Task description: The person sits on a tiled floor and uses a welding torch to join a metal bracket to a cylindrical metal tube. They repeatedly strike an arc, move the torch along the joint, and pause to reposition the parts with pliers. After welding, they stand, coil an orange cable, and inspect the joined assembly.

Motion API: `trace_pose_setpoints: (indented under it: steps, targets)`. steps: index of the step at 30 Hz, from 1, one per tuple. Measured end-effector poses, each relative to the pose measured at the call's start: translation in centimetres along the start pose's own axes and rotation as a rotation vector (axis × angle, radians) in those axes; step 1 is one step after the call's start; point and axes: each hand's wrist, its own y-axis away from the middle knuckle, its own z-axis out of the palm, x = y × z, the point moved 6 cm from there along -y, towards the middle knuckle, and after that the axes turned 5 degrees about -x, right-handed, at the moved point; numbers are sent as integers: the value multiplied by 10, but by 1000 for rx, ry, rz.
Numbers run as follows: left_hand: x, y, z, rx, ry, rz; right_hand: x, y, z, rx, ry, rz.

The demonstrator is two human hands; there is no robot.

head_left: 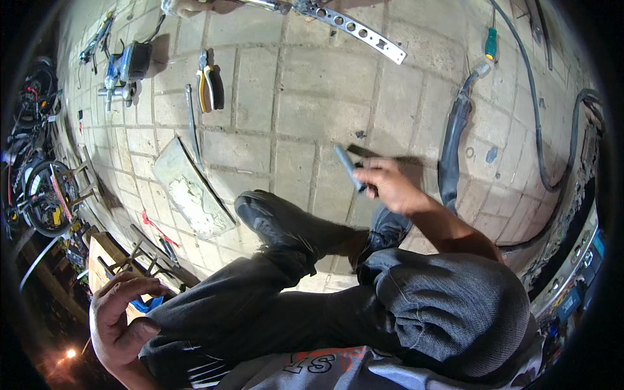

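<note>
My right hand [390, 185] is raised above the paved floor and grips a short grey metal rod [348, 166] that points up and to the left. My left hand [120, 312] hangs at the lower left beside my knee, fingers curled but apart, holding nothing. Both my legs in dark trousers fill the lower middle, with a black shoe [276, 218] stretched forward on the paving. A perforated metal strip [354, 27] lies at the top, where another person's hand [188, 6] shows at the edge.
Yellow-handled pliers [207, 81], a long thin bar [192, 123] and a power tool [127, 68] lie at the upper left. A flat grey slab [188, 188] rests near my shoe. A thick black hose [455, 140], cables and a green-handled screwdriver [491, 44] lie on the right. Bicycles [32, 162] stand far left.
</note>
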Motion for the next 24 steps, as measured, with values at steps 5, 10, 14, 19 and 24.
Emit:
trace_pose_setpoints:
  steps: [5,10,14,19,24]
  targets:
    - [12,-6,-1,-66,-58,14,21,13,34,-72,-207,98]
    - [10,-11,0,-63,-30,38,-11,39,56,-146,736,-296]
    - [4,-1,0,-14,-7,-3,-56,75,68,25,1607,-807]
    - [5,-3,4,-23,-7,-28,-77,112,36,14,1963,-792]
    - [0,-1,3,-58,0,-31,-110,172,11,132,2220,-620]
